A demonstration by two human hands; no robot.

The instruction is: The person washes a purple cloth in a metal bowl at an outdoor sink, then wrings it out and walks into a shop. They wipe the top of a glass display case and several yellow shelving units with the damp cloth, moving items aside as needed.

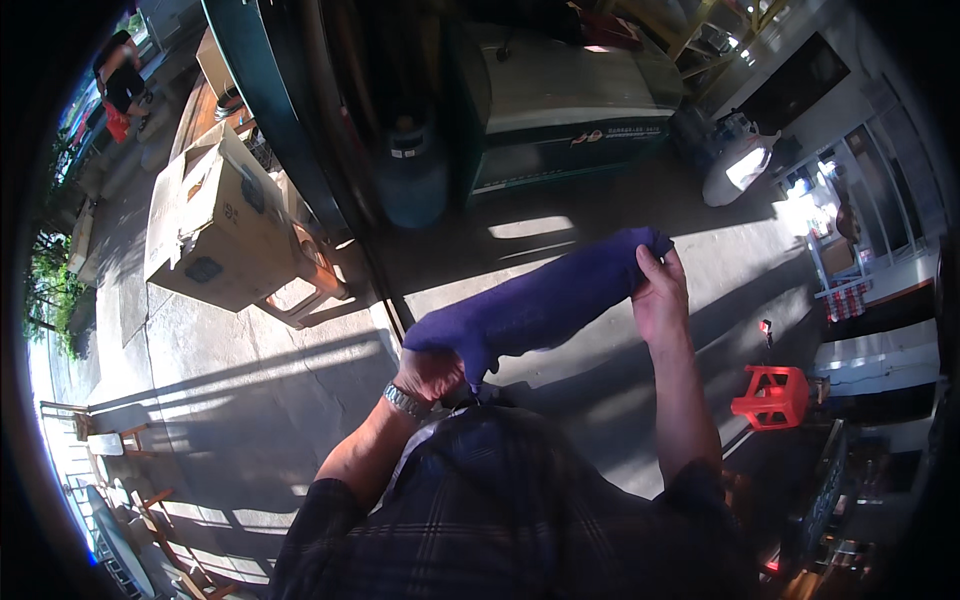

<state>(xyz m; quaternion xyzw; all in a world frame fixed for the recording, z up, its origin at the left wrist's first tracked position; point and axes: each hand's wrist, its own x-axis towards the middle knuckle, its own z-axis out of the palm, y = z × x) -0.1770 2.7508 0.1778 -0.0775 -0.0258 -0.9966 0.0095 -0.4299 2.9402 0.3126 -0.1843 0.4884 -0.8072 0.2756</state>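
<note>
A dark purple cloth (532,300) is stretched between my two hands, in front of my chest, above the concrete floor. My left hand (430,373), with a metal-band watch on its wrist, is at the cloth's lower left end; its fingers are partly hidden under the fabric. My right hand (661,291) grips the upper right end, thumb on top. A short piece of the cloth hangs down beside my left hand.
A cardboard box (225,225) rests on a stool at the left. Ahead stand a gas cylinder (414,172) and a dark green cabinet (570,150). A red plastic stool (772,397) stands at the right. A person (120,75) is outside, far upper left.
</note>
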